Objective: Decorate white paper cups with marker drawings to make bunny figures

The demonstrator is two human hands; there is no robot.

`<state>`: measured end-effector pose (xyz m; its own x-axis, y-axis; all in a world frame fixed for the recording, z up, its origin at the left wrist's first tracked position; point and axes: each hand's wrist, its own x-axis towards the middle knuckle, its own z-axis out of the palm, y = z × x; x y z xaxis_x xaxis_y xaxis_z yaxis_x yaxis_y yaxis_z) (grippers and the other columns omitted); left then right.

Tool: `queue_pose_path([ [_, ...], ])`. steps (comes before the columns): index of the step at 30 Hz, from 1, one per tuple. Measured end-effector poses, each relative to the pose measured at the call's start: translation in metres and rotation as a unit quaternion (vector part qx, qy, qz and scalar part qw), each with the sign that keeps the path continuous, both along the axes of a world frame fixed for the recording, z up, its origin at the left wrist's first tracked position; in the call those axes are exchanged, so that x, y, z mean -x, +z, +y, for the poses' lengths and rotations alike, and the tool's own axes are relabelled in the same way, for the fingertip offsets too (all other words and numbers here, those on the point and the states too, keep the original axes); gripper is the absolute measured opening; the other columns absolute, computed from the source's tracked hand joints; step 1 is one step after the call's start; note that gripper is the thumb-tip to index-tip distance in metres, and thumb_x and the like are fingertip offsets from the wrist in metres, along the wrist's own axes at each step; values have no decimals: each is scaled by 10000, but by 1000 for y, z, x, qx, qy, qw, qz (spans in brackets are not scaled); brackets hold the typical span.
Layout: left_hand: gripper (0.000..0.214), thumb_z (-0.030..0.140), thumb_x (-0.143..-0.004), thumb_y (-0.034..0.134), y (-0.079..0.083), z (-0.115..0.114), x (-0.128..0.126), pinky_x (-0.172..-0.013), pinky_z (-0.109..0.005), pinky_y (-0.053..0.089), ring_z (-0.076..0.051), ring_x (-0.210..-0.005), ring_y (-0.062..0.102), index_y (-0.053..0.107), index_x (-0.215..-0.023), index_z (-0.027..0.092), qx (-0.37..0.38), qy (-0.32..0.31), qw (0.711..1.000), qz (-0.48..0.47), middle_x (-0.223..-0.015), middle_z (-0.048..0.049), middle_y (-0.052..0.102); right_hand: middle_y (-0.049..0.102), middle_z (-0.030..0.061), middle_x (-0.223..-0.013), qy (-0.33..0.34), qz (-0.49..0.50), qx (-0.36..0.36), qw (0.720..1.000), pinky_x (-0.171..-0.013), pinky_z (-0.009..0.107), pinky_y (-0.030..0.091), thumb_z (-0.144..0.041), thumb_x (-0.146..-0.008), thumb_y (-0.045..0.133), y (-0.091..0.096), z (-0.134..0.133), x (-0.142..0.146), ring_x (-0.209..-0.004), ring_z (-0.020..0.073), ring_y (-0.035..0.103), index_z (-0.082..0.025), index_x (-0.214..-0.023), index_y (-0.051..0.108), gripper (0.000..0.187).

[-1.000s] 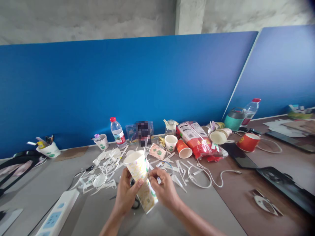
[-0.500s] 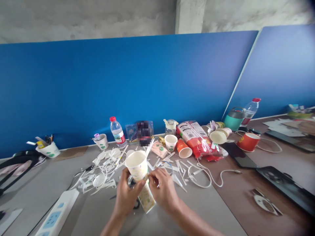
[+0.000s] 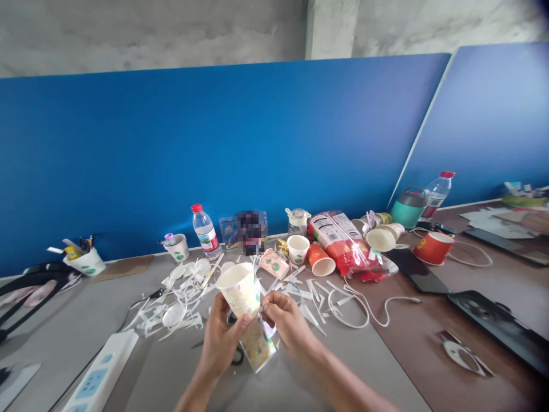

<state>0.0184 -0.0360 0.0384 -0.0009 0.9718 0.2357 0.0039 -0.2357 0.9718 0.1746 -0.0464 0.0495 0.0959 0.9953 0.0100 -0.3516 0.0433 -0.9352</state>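
Observation:
My left hand (image 3: 221, 331) is wrapped round a white paper cup (image 3: 237, 290) with a yellow and green print, its mouth tilted up. Fingers pinched, my right hand (image 3: 285, 317) is at the cup's lower right side; what lies between its fingertips is too small to make out. Below the cup, a printed paper piece (image 3: 258, 349) in the same pattern slants down toward me, its upper end hidden by the cup and fingers. Dark scissors (image 3: 238, 356) lie partly hidden behind my left hand and the paper piece.
White paper scraps (image 3: 184, 303) and strips are strewn behind my hands. Further back stand a water bottle (image 3: 206, 234), a small paper cup (image 3: 297, 249), an orange cup (image 3: 321, 261) and a red snack bag (image 3: 343, 243). A power strip (image 3: 100, 372) lies left; a phone (image 3: 484, 315) right.
The cup has tilted a little, showing more of its printed side. My right hand's fingertips have shifted slightly, and the paper piece below has turned a little to the right.

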Motion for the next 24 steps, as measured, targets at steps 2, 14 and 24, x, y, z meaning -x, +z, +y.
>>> queue_pose_path([
  [2, 590, 575, -730, 898, 2, 0, 0, -907, -393, 588, -321, -1073, 750, 681, -1136, 206, 11, -9, 1000, -23, -1098, -125, 810, 498, -52, -474, 31, 51, 49, 997, -521, 236, 271, -320, -589, 617, 2, -1, -1, -494, 96, 367, -222, -553, 556, 121],
  [14, 631, 584, -697, 924, 8, 5, 5, -1027, -510, 588, -385, -1174, 749, 755, -1168, 200, 77, -56, 981, -171, -1223, -163, 815, 481, -65, -504, -8, 71, 73, 995, -552, 259, 236, -357, -582, 671, 9, 3, -17, -531, 106, 351, -221, -641, 592, 168],
  [24, 797, 589, -642, 942, 14, 7, 3, -1073, -512, 550, -367, -1177, 743, 715, -1321, 240, 51, -1, 984, -169, -1183, -136, 823, 677, 38, -854, -301, -388, -270, 828, -773, 377, 489, -215, -865, 596, -13, 8, -38, -838, 234, 645, -233, -763, 648, 116],
])
